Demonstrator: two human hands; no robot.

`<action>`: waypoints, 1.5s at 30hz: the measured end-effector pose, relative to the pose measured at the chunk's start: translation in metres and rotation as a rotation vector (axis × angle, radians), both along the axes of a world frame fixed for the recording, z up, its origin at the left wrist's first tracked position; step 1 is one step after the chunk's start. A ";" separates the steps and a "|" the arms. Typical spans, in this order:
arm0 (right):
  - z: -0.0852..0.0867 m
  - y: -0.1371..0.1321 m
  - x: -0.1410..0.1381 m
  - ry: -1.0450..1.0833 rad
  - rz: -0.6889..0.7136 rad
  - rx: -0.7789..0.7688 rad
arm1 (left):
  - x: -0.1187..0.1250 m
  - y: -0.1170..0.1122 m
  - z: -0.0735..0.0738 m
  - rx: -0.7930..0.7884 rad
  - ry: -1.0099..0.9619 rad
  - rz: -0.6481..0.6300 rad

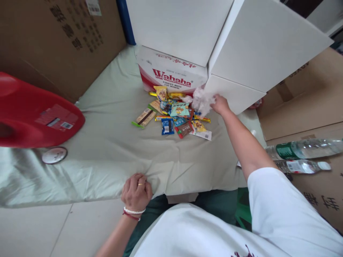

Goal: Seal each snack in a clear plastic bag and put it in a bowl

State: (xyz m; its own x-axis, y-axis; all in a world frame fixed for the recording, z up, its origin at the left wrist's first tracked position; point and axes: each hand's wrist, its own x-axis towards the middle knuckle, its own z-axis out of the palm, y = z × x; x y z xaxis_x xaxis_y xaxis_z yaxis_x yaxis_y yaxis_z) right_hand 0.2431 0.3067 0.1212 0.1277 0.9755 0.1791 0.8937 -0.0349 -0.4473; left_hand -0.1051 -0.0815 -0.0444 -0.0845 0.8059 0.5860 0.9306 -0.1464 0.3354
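My right hand [220, 104] reaches far out and is closed on a crumpled white plastic bag [201, 100], beside a pile of several small snack packets [175, 116] on a pale green cloth [112, 142]. Among the packets are a blue one [167, 126], a brown one [184, 129] and a tan bar [144, 117]. My left hand [136, 192], with a ring and bead bracelets, rests with curled fingers on the near edge of the cloth, bunching it slightly.
A red-and-white Wahaha water carton [171, 73] and white boxes [262, 46] stand behind the pile. A red plastic object [32, 114] and a round white disc [54, 155] lie left. Brown cartons flank both sides; two water bottles [302, 157] lie right.
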 end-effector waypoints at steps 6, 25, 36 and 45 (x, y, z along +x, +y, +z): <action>0.016 -0.059 0.030 0.270 -0.101 0.251 | -0.003 -0.005 0.016 -0.012 -0.196 -0.045; -0.070 -0.336 -0.036 1.015 0.374 -0.261 | 0.135 0.081 0.102 -1.087 -1.612 -0.239; -0.081 -0.375 -0.036 0.372 0.759 -0.012 | 0.131 0.101 0.071 -0.881 -1.394 -0.080; -0.067 -0.345 0.000 0.712 0.186 -0.357 | 0.119 0.089 0.086 -0.766 -1.816 -0.090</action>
